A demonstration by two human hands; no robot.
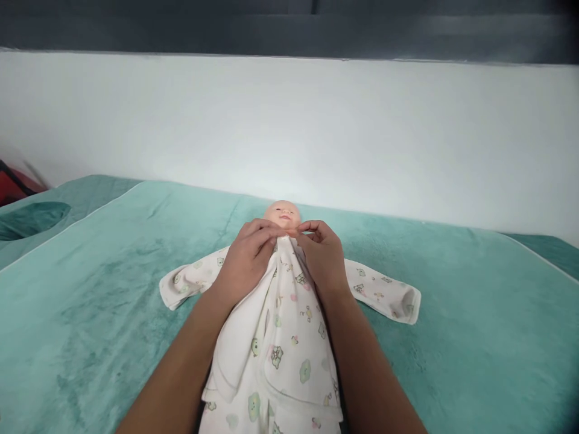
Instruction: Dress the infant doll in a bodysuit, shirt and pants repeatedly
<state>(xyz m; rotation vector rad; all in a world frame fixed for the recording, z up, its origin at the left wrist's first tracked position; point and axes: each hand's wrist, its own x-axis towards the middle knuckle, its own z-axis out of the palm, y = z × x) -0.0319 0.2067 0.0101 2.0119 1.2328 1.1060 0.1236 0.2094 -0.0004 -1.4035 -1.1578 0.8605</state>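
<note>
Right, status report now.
Left hand, right hand at neckline of white animal-print cloth baby garment. Sleeves spread. Pink bald doll head beyond. Hands partly hide neckline.

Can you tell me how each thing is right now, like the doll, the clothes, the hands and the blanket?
Doll: lying face up, head showing.
Printed top: sleeves spread out sideways, front loose below the collar.
Left hand: bent, at the collar; grip unclear.
Right hand: bent, at the collar; grip unclear.
Green blanket: spread out, with darker streaks.
</note>
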